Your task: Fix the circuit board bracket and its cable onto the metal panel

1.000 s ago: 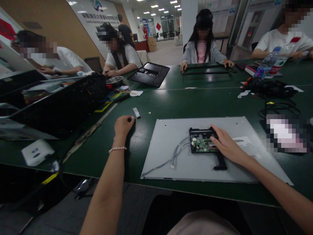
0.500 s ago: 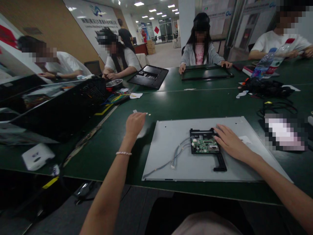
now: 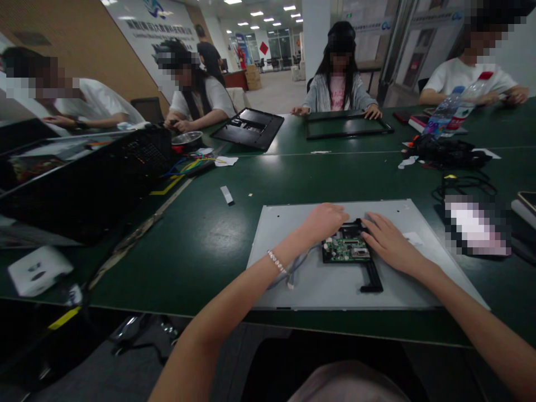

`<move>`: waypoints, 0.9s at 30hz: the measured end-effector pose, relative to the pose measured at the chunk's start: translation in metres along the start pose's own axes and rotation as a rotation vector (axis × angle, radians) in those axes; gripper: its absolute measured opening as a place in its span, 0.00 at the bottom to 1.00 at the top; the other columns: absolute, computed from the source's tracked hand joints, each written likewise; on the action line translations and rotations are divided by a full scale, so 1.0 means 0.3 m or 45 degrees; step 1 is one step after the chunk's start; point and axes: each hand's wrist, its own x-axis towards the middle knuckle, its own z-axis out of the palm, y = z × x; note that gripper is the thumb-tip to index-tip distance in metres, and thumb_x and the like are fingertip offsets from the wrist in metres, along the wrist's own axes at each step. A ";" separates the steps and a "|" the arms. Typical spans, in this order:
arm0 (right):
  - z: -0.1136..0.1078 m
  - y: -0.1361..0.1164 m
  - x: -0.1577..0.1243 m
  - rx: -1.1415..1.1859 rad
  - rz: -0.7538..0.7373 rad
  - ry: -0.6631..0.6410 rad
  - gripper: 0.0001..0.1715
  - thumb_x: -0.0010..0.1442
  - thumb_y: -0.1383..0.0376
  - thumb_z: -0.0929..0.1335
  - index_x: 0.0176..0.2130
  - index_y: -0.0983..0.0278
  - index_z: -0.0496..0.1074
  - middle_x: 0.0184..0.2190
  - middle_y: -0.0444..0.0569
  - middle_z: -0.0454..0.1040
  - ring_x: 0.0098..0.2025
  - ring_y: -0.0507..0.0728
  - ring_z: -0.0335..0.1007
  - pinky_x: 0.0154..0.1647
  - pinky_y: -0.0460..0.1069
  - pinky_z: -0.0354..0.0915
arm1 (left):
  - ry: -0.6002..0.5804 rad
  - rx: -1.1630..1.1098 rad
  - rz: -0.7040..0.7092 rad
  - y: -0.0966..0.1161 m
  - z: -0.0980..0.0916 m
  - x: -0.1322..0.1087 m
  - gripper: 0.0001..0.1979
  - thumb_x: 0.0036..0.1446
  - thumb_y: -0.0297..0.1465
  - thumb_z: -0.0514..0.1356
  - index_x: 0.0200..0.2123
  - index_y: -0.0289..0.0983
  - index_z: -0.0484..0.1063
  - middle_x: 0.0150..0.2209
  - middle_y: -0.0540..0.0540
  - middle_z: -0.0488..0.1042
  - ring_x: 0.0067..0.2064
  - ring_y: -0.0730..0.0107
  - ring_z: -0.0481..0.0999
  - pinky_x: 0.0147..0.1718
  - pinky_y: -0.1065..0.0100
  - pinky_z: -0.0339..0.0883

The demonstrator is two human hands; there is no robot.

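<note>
A grey metal panel point(image 3: 335, 293) lies on the green table. On it sits a black bracket point(image 3: 374, 279) holding a green circuit board point(image 3: 345, 249), with grey cables partly hidden under my left wrist. My left hand point(image 3: 326, 220) is at the bracket's upper left corner, its fingers curled together; what they hold, if anything, is hidden. My right hand point(image 3: 387, 240) rests at the bracket's upper right, fingers spread, fingertips touching its edge.
A white strip point(image 3: 226, 195) lies left of the panel. Open black computer cases point(image 3: 84, 190) stand at the left, a phone point(image 3: 475, 226) and black cables at the right. Across the table, a person touches a black frame point(image 3: 349, 135); plastic bottles point(image 3: 446, 114) stand beyond.
My left hand has moved right, from the table beside the panel onto the bracket's upper left corner. The white strip is now uncovered. My right hand stays at the bracket.
</note>
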 end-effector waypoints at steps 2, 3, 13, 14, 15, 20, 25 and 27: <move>-0.001 0.000 0.000 0.013 0.005 0.004 0.32 0.70 0.51 0.54 0.61 0.67 0.65 0.65 0.63 0.60 0.68 0.69 0.52 0.66 0.67 0.55 | -0.035 -0.051 -0.016 0.015 0.021 -0.009 0.07 0.62 0.25 0.58 0.36 0.35 0.78 0.38 0.38 0.80 0.43 0.63 0.80 0.43 0.65 0.71; -0.001 0.000 0.000 0.022 0.006 0.005 0.32 0.70 0.51 0.54 0.61 0.66 0.65 0.65 0.63 0.60 0.68 0.69 0.52 0.66 0.67 0.55 | -0.046 -0.078 -0.037 0.018 0.031 -0.015 0.08 0.62 0.26 0.58 0.37 0.35 0.78 0.37 0.39 0.80 0.42 0.63 0.80 0.42 0.65 0.71; -0.008 -0.004 0.001 0.065 0.010 0.016 0.30 0.70 0.51 0.55 0.61 0.64 0.65 0.66 0.60 0.60 0.68 0.68 0.52 0.66 0.67 0.54 | -0.028 -0.262 -0.139 0.004 0.070 -0.022 0.10 0.63 0.26 0.56 0.41 0.34 0.79 0.40 0.40 0.80 0.44 0.64 0.78 0.45 0.65 0.70; -0.009 -0.005 0.002 0.059 0.012 0.014 0.31 0.70 0.51 0.55 0.61 0.66 0.65 0.65 0.61 0.60 0.68 0.69 0.52 0.66 0.67 0.54 | -0.021 -0.290 -0.130 0.003 0.071 -0.020 0.10 0.63 0.25 0.57 0.41 0.34 0.79 0.40 0.40 0.80 0.44 0.64 0.78 0.46 0.65 0.70; -0.010 -0.006 0.002 0.053 0.013 0.011 0.31 0.70 0.52 0.55 0.61 0.66 0.66 0.65 0.62 0.60 0.68 0.69 0.52 0.66 0.67 0.54 | -0.011 -0.323 -0.122 0.001 0.071 -0.019 0.10 0.63 0.26 0.57 0.41 0.34 0.79 0.41 0.41 0.80 0.44 0.64 0.78 0.47 0.64 0.69; -0.017 -0.010 0.003 0.051 0.011 0.006 0.30 0.70 0.51 0.55 0.61 0.64 0.65 0.66 0.60 0.60 0.68 0.68 0.52 0.66 0.67 0.54 | 0.042 -0.477 -0.140 -0.013 0.066 -0.025 0.13 0.66 0.30 0.54 0.45 0.33 0.78 0.45 0.41 0.80 0.47 0.65 0.77 0.50 0.64 0.69; -0.027 -0.011 0.001 0.049 0.012 -0.014 0.31 0.70 0.51 0.54 0.61 0.66 0.65 0.66 0.61 0.60 0.69 0.68 0.52 0.67 0.66 0.53 | 0.134 -0.445 -0.314 -0.123 0.009 -0.074 0.15 0.66 0.29 0.52 0.47 0.33 0.77 0.47 0.41 0.79 0.49 0.64 0.77 0.52 0.63 0.68; -0.026 -0.009 -0.001 0.066 0.009 -0.015 0.31 0.70 0.51 0.55 0.62 0.64 0.64 0.66 0.59 0.59 0.69 0.68 0.51 0.67 0.67 0.53 | 0.121 -0.373 -0.403 -0.218 -0.029 -0.123 0.15 0.65 0.29 0.52 0.44 0.34 0.78 0.45 0.42 0.80 0.48 0.63 0.77 0.52 0.62 0.68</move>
